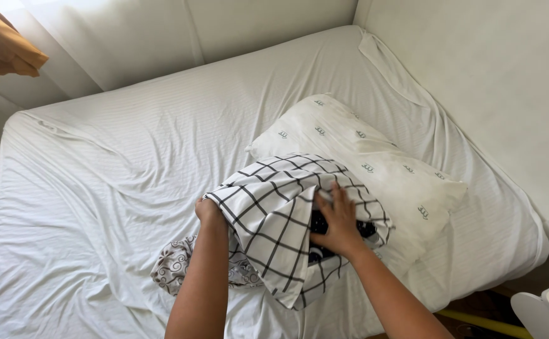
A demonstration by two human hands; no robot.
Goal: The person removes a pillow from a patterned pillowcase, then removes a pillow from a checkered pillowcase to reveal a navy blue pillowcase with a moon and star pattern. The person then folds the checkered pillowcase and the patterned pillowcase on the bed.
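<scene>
Head view: no packages, labels, signs or screens seen anywhere in frame.

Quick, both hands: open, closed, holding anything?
Left hand: hidden inside the checked pillowcase; cannot tell.
Right hand: fingers spread open, pressing on the checked pillowcase.
</scene>
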